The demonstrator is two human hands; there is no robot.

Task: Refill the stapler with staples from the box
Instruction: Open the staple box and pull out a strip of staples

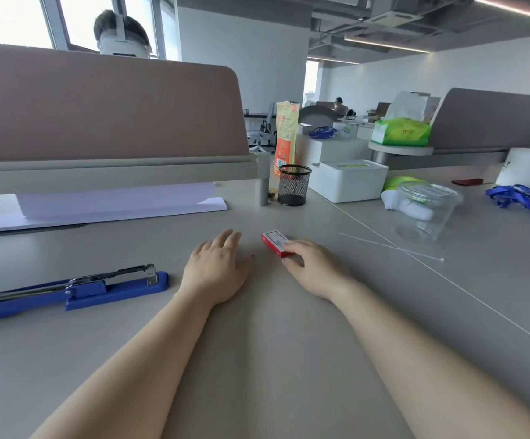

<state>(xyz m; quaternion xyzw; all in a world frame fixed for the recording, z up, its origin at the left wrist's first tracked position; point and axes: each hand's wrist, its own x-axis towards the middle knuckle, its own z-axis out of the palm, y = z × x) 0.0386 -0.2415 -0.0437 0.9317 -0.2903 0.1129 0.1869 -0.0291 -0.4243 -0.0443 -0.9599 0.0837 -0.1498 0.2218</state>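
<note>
Reaching across the bench [289, 343], your right hand [312, 267] already has its fingertips on the near end of the red staple box [274, 243], while your left hand [217, 269] lies flat and spread just beside it at about nine o'clock, touching nothing but the surface. The right grip looks like a light pinch on the box's near corner, thumb underneath and fingers on top, though how firmly it closes I cannot tell. The box's long axis runs from roughly ten o'clock to four o'clock, so its far end points away from your palm. The blue stapler [70, 291] lies well apart at eight o'clock from the left hand, top swung open, long axis nearly crosswise, its metal magazine [114, 275] exposed. That makes the left hand the nearer one for the stapler.
</note>
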